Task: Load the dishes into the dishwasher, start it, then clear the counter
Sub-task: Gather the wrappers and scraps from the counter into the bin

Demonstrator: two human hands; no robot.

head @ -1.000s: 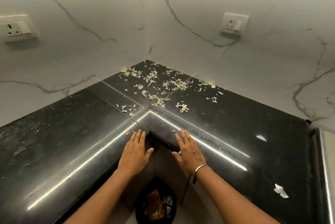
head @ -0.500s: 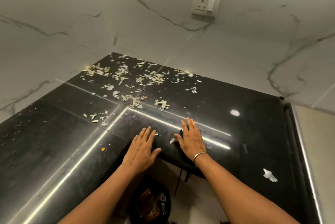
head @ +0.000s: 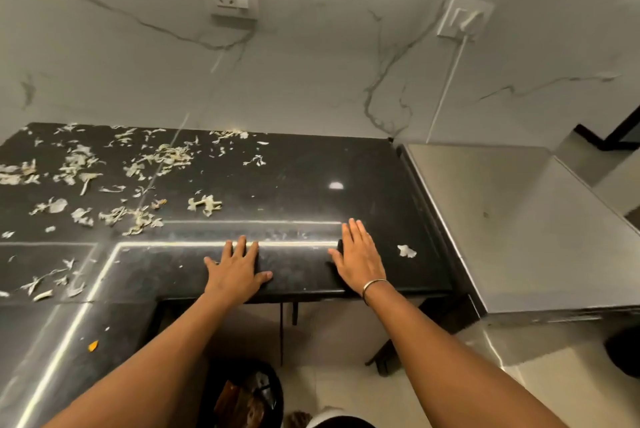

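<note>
Black counter (head: 311, 167) shows no dishes, so we guess loading's done, but peel scraps (head: 166, 157) litter its left side while our left hand (head: 235, 273) and right hand (head: 362, 264) lie flat, fingers straight, gripping nothing, so clearing's barely begun.

Dim even light, strip glare on the glossy black counter (head: 294, 167), wide-angle bending at edges

Right hand (head: 358, 261): person is wearing one thin, plain metal bangle (head: 374, 285), silver-toned, sitting at the wrist just behind the hand. Left hand (head: 235, 271) and both forearms are showing bare down to the frame's lower edge.
</note>
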